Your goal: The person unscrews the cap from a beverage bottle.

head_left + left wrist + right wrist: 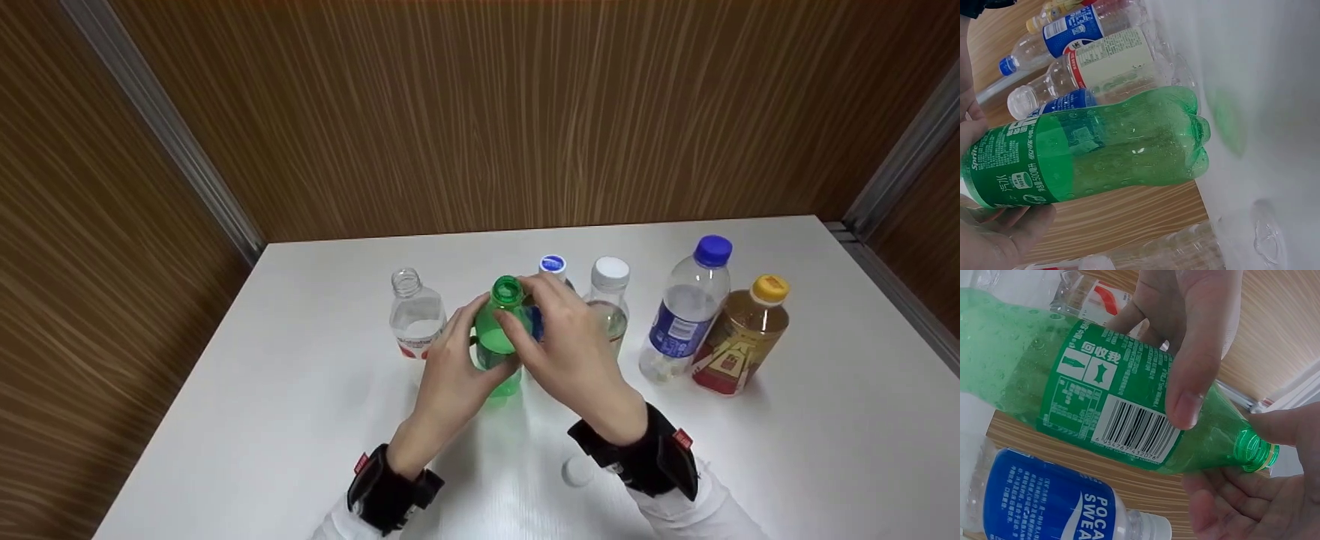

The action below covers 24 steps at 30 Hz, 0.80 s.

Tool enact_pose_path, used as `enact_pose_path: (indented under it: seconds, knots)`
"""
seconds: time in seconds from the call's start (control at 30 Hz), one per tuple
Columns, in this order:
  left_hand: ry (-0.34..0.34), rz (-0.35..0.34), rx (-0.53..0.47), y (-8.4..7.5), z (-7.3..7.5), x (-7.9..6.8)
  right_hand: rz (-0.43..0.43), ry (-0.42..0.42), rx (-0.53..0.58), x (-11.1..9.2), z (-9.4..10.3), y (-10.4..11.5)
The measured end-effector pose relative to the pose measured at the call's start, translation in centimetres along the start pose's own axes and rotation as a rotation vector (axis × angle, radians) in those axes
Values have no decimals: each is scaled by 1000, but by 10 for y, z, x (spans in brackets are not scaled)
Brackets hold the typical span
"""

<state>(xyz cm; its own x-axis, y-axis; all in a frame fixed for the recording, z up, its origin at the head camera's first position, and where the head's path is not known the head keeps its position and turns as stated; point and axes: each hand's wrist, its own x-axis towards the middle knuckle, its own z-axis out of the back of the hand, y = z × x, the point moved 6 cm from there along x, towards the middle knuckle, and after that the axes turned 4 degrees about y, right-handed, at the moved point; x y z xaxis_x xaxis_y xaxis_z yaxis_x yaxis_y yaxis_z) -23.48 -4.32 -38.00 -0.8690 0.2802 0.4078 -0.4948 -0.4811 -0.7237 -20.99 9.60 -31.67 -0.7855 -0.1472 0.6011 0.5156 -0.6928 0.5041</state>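
Observation:
A green Sprite bottle with an uncapped mouth is held upright in front of the person. The left hand grips it around the label, thumb on the near side in the right wrist view. At the neck, the right hand has its thumb on one side and curled fingers on the other, just below the open mouth. In the left wrist view the bottle's base hangs close over the white tabletop, with a green reflection beneath.
An uncapped clear bottle stands left. Behind and right are a Pocari Sweat bottle, a white-capped bottle, a blue-capped bottle and a yellow-capped bottle. A white cap lies near the right wrist. Wood-grain panels enclose the table.

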Motion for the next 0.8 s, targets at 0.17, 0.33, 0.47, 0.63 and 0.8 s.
enact_pose_path:
  seconds: [0.17, 0.33, 0.47, 0.63, 0.8]
  knots:
    - [2, 53, 20, 4, 1, 1, -30, 29, 5, 2, -7, -3]
    - [8, 80, 31, 4, 1, 2, -44, 46, 9, 2, -10, -6]
    - [15, 100, 34, 6, 1, 3, -46, 51, 12, 2, -12, -6]
    - [22, 118, 43, 7, 1, 3, -53, 61, 18, 3, -15, -8]
    - [20, 99, 67, 6, 1, 3, -57, 63, 30, 3, -16, -8]
